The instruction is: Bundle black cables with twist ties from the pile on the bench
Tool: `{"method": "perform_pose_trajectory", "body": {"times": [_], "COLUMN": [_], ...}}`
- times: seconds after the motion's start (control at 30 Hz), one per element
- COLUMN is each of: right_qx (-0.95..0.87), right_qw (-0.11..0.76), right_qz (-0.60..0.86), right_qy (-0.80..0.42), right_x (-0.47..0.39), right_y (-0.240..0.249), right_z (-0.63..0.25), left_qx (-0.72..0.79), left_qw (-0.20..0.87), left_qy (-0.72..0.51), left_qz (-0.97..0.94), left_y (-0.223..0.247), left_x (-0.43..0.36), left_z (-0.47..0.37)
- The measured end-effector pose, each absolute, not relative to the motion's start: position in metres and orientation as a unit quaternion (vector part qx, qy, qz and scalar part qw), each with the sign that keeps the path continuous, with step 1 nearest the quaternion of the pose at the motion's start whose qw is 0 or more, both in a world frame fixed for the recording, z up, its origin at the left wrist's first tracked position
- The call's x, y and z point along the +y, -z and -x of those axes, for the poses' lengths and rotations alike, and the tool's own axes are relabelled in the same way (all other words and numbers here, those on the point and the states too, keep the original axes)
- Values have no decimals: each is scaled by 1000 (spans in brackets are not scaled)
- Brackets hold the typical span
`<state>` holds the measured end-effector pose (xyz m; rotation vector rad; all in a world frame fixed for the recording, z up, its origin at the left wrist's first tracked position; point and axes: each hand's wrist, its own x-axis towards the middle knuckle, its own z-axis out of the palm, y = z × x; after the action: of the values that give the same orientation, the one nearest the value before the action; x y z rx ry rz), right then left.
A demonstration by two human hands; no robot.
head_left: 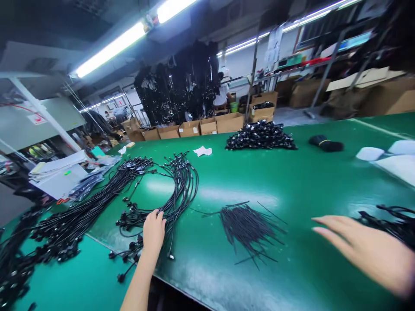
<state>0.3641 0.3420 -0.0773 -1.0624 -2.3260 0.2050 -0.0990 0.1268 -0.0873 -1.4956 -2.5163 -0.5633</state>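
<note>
- While resting on the green desk (292, 185), left hand (153, 231) at lower centre-left, fingers laid on the looped cable bundle (175, 190), not clearly closed around it.
- Curving from under that hand up toward mid-left of the frame, same bundle.
- Blurred at lower right, right hand (366, 250), released and flat, grasping nothing.
- Between both hands, touching neither: loose pile of black ties (246, 226).
- Upper centre: heap of black parts (261, 136).

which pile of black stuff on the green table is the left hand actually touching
The curved bundle of black cables: the left hand rests on its near end. The thin ties and far heap lie untouched.
</note>
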Motion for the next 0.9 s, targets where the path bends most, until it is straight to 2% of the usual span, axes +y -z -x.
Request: {"method": "perform_pose_trajectory", "body": {"times": [0.1, 0.23, 0.53, 0.6, 0.7, 0.8, 0.9], "right_qx": [-891, -919, -977, -971, -951, -948, -933], "right_qw": [226, 168, 89, 120, 212, 250, 314], "right_qz": [375, 300, 101, 96, 75, 32, 63], "right_qy": [-125, -193, -166, -185, -211, -194, -167], "right_x": [316, 285, 237, 226, 216, 222, 248], "right_y": [65, 40, 27, 27, 26, 16, -12], "right_z": [-311, -245, -120, -101, -66, -31, -16], "left_qx": [-834, -833, -824, -815, -773, -724, -751], "left_qw": [58, 42, 56, 79, 92, 103, 14], "left_qy": [187, 198, 138, 153, 167, 216, 342], "left_qz": [516, 515, 547, 554, 605, 647, 565], "left_y": [80, 67, 56, 47, 28, 10, -1], "left_x": [145, 131, 50, 38, 34, 37, 27], "left_z": [120, 130, 157, 146, 113, 88, 95]}}
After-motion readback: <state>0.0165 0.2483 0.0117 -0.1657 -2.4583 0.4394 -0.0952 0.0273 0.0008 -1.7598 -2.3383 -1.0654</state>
